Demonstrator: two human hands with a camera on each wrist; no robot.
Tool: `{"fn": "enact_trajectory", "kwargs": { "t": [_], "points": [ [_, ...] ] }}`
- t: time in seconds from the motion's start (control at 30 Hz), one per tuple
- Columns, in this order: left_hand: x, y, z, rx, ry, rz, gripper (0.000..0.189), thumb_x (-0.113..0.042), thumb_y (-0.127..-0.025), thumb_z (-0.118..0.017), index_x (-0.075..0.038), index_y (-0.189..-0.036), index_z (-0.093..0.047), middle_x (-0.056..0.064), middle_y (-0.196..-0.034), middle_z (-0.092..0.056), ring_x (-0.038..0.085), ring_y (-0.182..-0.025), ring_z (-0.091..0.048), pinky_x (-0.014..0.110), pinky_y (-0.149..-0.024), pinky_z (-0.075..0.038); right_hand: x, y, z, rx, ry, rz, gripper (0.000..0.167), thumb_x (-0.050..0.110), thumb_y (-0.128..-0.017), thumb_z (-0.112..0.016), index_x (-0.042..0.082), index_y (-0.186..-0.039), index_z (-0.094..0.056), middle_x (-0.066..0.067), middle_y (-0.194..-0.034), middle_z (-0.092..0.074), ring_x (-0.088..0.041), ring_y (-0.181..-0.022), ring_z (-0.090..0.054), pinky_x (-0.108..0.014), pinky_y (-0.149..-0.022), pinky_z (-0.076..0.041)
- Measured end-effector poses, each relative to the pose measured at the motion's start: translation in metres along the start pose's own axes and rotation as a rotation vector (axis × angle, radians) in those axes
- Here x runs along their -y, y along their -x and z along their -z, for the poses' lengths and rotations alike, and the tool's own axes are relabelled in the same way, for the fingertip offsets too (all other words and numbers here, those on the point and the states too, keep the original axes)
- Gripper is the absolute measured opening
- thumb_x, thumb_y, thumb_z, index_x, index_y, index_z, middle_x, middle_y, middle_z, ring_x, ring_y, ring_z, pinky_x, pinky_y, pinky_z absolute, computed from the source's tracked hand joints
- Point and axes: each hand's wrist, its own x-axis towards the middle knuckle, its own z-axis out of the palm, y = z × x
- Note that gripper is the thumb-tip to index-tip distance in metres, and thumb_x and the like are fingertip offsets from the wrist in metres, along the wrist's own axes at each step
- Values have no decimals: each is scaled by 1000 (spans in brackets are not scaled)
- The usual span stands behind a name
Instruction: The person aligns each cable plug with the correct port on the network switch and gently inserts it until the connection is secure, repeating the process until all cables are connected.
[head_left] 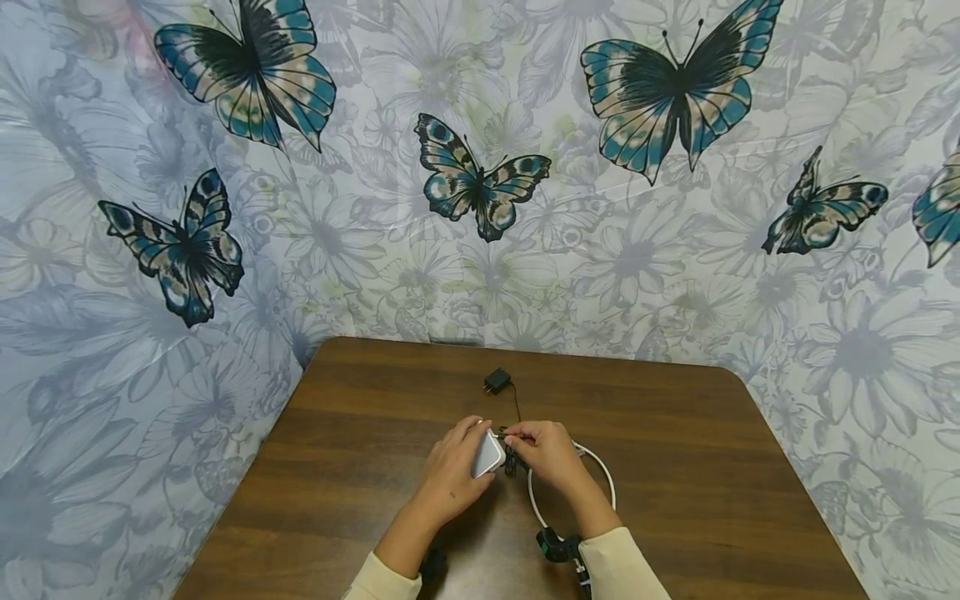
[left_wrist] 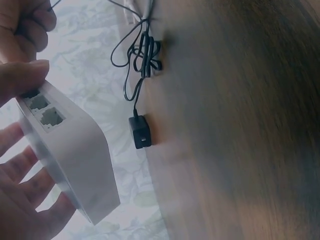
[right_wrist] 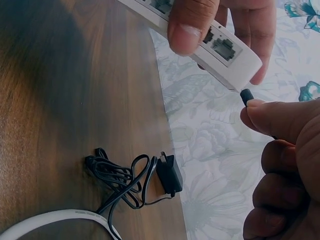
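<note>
Cream sleeves (head_left: 384, 581) lie nearest us, both cut off by the bottom of the head view. Beyond them we see the left hand (head_left: 450, 479) gripping a white box (left_wrist: 85, 155) above the table (head_left: 697, 450), its thumb across the row of sockets (left_wrist: 52, 118). The right hand (head_left: 551, 454) pinches a black plug (right_wrist: 246, 96) between thumb and forefinger, just beside the box's end; we cannot tell whether they touch. The wood runs on widely to either side of the hands and back to rounded corners, with patterned cloth (head_left: 637, 275) rising behind the far edge. Well inside that edge we see the adapter (head_left: 497, 381), and nearer, a coiled cable (right_wrist: 111, 174) partly covered by the right hand in the head view. A white loop (head_left: 602, 468) passes behind the right forearm (head_left: 592, 507), which hides part of it, and meets a black piece (head_left: 553, 546) we cannot make out. In the left wrist view, two sockets show as open hollows; a darker one sits partly under the thumb.
</note>
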Motion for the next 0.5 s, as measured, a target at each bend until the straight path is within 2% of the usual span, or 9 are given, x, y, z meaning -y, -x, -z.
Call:
{"fn": "enact_trajectory", "kwargs": {
  "t": [0.2, 0.5],
  "points": [
    [1, 1, 1, 10, -5, -22, 80, -22, -69, -90, -14, -140, -55, 5, -141, -53, 26, -122, -56, 46, -89, -48, -1, 1, 3, 25, 18, 18, 9, 17, -91, -73, 14, -97, -79, 7, -81, -73, -2, -58, -49, -22, -53, -42],
    [-2, 1, 4, 80, -3, -18, 78, -23, -71, -90, -16, -141, -55, 3, -142, -53, 25, -123, -55, 46, -92, -47, 1, 2, 7, 39, 96, 71, 7, 16, -90, -74, 17, -94, -79, 9, -79, -72, 0, -61, -51, -21, -56, -44]
  ]
}}
